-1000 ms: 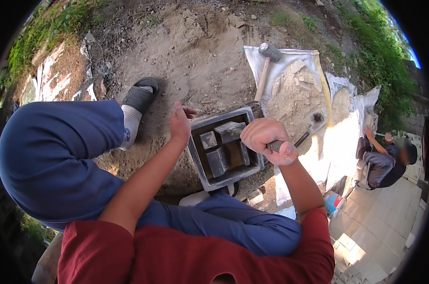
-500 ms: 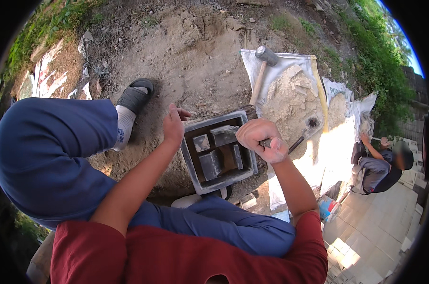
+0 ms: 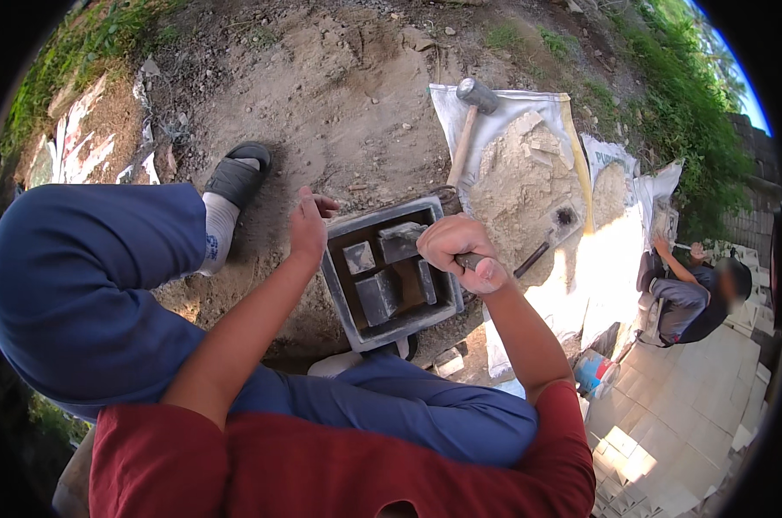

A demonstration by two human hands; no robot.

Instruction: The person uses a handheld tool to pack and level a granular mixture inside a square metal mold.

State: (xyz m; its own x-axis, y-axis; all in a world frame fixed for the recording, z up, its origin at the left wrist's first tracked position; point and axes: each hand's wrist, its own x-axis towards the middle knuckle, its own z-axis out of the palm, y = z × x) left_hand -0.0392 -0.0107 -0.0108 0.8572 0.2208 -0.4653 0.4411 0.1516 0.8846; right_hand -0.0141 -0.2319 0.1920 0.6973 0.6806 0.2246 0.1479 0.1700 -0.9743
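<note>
A grey rectangular box [image 3: 332,274] with thick walls sits on the ground between my legs. In it are several dark pieces: a small square block [image 3: 359,257], a larger flat block [image 3: 379,297], a thin upright strip [image 3: 427,283] and a grey slab [image 3: 399,242] near the far wall. My right hand [image 3: 460,250] is closed over the box's right side, wrapped round a short dark handle [image 3: 470,261]; its working end is hidden behind the fingers. My left hand [image 3: 309,229] hovers by the box's far left corner, fingers apart and holding nothing.
A mallet [image 3: 477,97] with a wooden handle lies on a white sack [image 3: 447,108] bearing a pale powder heap [image 3: 529,168]. A dark-handled tool [image 3: 531,259] rests beside it. Another person [image 3: 697,298] sits at the right near a colourful bucket [image 3: 594,373]. My sandalled foot [image 3: 238,173] is left.
The whole view has shifted slightly, so the ground and box appear a little further left. My right hand has turned a little, showing more of the handle. My left hand stays beside the box.
</note>
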